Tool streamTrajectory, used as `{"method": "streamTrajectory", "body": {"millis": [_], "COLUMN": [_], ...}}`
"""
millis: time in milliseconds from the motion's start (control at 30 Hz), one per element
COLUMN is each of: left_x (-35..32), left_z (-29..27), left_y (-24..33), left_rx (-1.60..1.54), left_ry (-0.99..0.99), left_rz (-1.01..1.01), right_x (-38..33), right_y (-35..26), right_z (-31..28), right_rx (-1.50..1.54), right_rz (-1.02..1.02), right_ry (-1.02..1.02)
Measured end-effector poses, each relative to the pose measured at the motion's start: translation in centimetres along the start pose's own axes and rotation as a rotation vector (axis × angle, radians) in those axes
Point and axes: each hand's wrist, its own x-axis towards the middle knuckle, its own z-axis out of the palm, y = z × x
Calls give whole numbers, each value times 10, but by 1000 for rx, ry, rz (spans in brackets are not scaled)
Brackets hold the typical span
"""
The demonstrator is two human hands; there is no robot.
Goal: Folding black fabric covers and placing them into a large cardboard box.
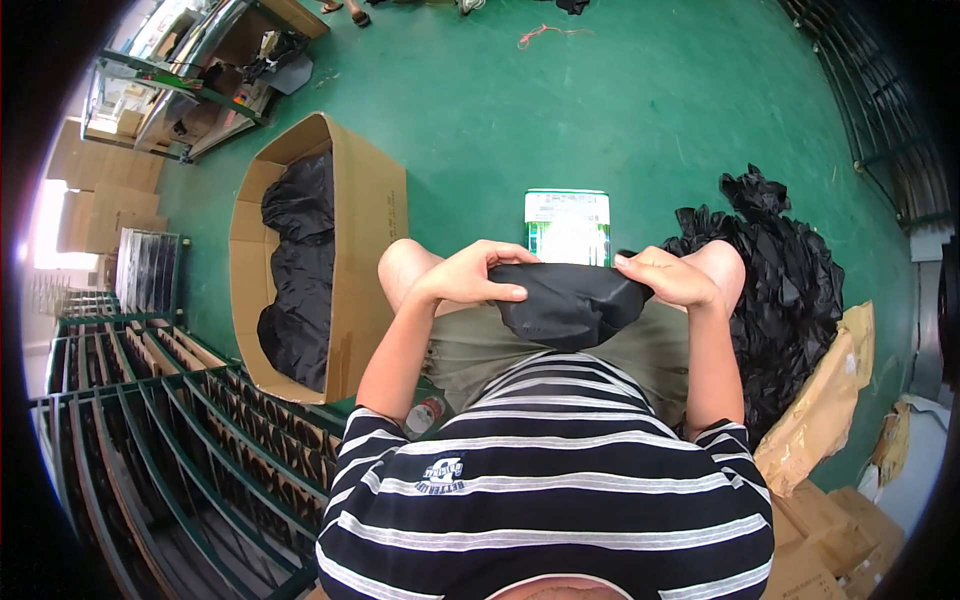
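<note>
Between my hands, above my lap, is a black pouch-like bundle of thin, smooth fabric or plastic (572, 303). My left hand (478, 273) grips its left end, thumb on the near side and fingers over the top. At its upper right corner my right hand (668, 277) pinches the edge between thumb and fingers. Just beyond the bundle a white and green box or tin (568, 222) stands on the floor. To the right of my knee lies a large heap of crumpled black bags or sheeting (785, 285).
An open cardboard carton (368, 215) at my left holds several black bundles (302, 275). Dark green metal racks (190, 450) fill the lower left. Brown wrapping paper (815, 410) and cardboard boxes (830, 535) lie at the lower right. A cluttered shelf (190, 95) stands far left; red string (545, 37) lies ahead.
</note>
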Motion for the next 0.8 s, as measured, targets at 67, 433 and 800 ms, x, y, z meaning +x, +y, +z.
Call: {"method": "streamTrajectory", "body": {"millis": [67, 433, 800], "left_x": [2, 5, -24], "left_z": [0, 6, -27], "left_y": [-3, 19, -104], "left_rx": [31, -204, -31], "left_ry": [-55, -297, -563], "left_rz": [-51, -83, -186], "right_x": [-6, 16, 0], "right_y": [-2, 1, 42], "right_z": [-19, 1, 2], "right_rx": [-79, -178, -96], "right_rz": [-40, -53, 152], "right_ry": [-262, -968, -543]}}
